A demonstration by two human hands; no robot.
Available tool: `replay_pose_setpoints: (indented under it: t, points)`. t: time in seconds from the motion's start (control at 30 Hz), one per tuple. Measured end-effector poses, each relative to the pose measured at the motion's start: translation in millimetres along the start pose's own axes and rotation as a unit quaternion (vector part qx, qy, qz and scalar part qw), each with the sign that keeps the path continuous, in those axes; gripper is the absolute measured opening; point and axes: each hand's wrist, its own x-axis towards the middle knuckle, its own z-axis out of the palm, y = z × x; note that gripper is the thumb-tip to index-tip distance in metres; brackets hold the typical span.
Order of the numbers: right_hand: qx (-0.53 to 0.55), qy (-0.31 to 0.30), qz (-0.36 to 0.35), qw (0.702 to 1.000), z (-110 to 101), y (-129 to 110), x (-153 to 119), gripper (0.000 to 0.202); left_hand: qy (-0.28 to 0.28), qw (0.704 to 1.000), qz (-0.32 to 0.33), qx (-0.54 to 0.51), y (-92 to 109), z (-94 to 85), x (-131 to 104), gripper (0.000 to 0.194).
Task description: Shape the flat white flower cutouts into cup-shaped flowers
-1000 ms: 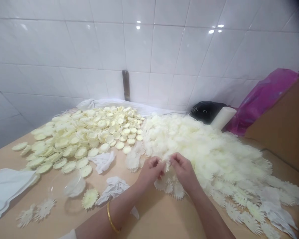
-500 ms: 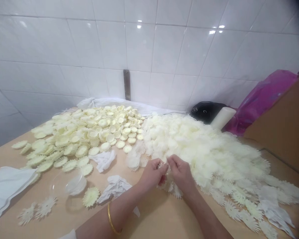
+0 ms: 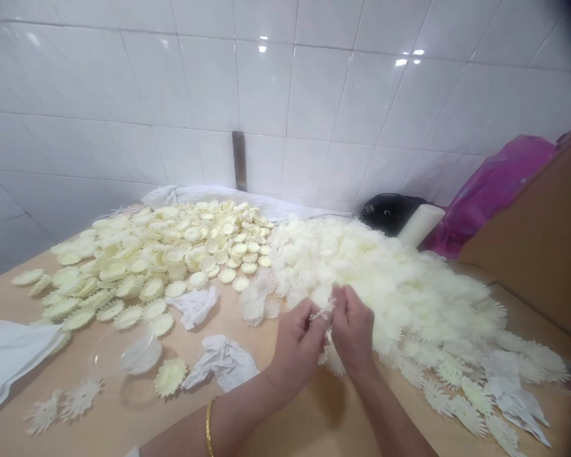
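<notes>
**Work Surface: Tan Tabletop Against White Tiled Wall**

White glazed tiles (image 3: 285,82) back your tan tabletop (image 3: 295,419). To the far left lies a spread of pale yellow toothed discs (image 3: 171,254); to the right, a heap of white frilled pieces (image 3: 409,285). Crumpled white cloths (image 3: 226,363) lie near the centre, and a clear dish (image 3: 124,358) sits near left. A black object (image 3: 390,212) and a pink bag (image 3: 499,184) occupy the far right. Your left hand (image 3: 297,346) and right hand (image 3: 354,330) are pressed close together at the heap's near edge, jointly pinching one white frilled piece (image 3: 322,312).
</notes>
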Motion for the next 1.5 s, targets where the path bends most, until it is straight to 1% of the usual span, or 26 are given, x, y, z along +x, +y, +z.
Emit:
replay_pose_setpoints:
  t: [0.1,0.17,0.23,0.27,0.3,0.33,0.37,0.4,0.43,0.47,0.5,0.57,0.63,0.7,0.8,0.9,0.97,1.03,1.1,1.2,1.27,1.33,1.37,1.4,1.43,1.5]
  points:
    - [0.008,-0.007,-0.003,1.000,-2,-2,-1,0.034,0.007,0.995,0.064,0.075,5,0.2,-7,0.024]
    - [0.017,-0.010,0.014,1.000,-8,4,4,0.035,0.000,0.989,0.088,0.118,11,-3.6,-15,0.024]
    - [0.024,0.009,0.071,0.997,-22,14,14,0.036,-0.020,0.985,0.093,0.144,17,-11.0,-26,0.024]
    - [0.029,0.030,0.130,0.991,-32,19,20,0.038,-0.027,0.985,0.087,0.146,19,-15.7,-30,0.024]
    - [0.027,0.055,0.160,0.985,-42,23,25,0.038,-0.031,0.985,0.082,0.146,21,-20.4,-34,0.023]
    - [0.013,0.069,0.144,0.987,-51,25,28,0.037,-0.031,0.986,0.077,0.146,21,-24.8,-36,0.023]
    - [-0.017,0.073,0.105,0.992,-59,25,30,0.037,-0.027,0.987,0.067,0.145,20,-28.6,-36,0.022]
    - [-0.033,0.046,0.067,0.996,-64,22,31,0.035,-0.023,0.988,0.046,0.142,17,-31.5,-34,0.021]
    - [-0.039,0.003,0.032,0.999,-67,19,30,0.034,-0.016,0.992,0.000,0.126,14,-33.5,-31,0.021]
    - [-0.043,-0.046,0.005,0.998,-67,15,27,0.032,-0.022,0.993,-0.044,0.107,9,-34.6,-26,0.021]
    - [-0.042,-0.097,-0.012,0.994,-64,11,25,0.029,-0.041,0.992,-0.070,0.095,4,-35.0,-22,0.021]
    - [-0.038,-0.179,-0.022,0.983,-55,10,19,0.021,-0.080,0.989,-0.092,0.084,-5,-34.8,-13,0.019]
    - [-0.034,-0.219,-0.004,0.975,-45,15,14,0.021,-0.098,0.987,-0.104,0.077,-11,-34.3,-4,0.017]
    - [-0.028,-0.212,0.022,0.977,-41,22,12,0.026,-0.104,0.985,-0.115,0.070,-15,-33.5,3,0.017]
    - [0.000,-0.185,0.039,0.982,-43,26,11,0.026,-0.099,0.986,-0.118,0.063,-18,-30.2,10,0.021]
    - [0.055,-0.202,0.052,0.976,-46,20,9,0.025,-0.084,0.989,-0.109,0.050,-20,-24.9,12,0.027]
    - [0.109,-0.221,0.067,0.967,-43,13,7,0.024,-0.079,0.991,-0.104,0.032,-21,-22.7,12,0.030]
    - [0.175,-0.249,0.080,0.949,-35,8,5,0.022,-0.065,0.993,-0.098,0.010,-23,-23.1,12,0.034]
    - [0.236,-0.285,0.087,0.925,-24,5,4,0.020,-0.037,0.994,-0.100,-0.011,-26,-25.9,14,0.037]
    - [0.317,-0.325,0.089,0.886,-4,2,4,0.018,0.000,0.990,-0.131,-0.043,-31,-31.7,18,0.039]
    - [0.366,-0.351,0.096,0.857,6,3,3,0.018,0.007,0.986,-0.155,-0.067,-34,-34.9,21,0.039]
    - [0.398,-0.375,0.110,0.830,11,5,2,0.018,0.004,0.980,-0.179,-0.091,-36,-36.8,23,0.045]
    - [0.401,-0.375,0.115,0.828,13,8,2,0.018,-0.001,0.976,-0.190,-0.104,-36,-37.3,24,0.048]
    - [0.395,-0.362,0.116,0.836,14,11,2,0.018,-0.011,0.973,-0.196,-0.117,-36,-37.4,24,0.050]
    - [0.381,-0.341,0.114,0.852,14,14,2,0.018,-0.025,0.972,-0.197,-0.127,-35,-37.3,24,0.049]
    - [0.341,-0.287,0.107,0.889,13,21,3,0.019,-0.058,0.973,-0.178,-0.133,-34,-36.4,23,0.043]
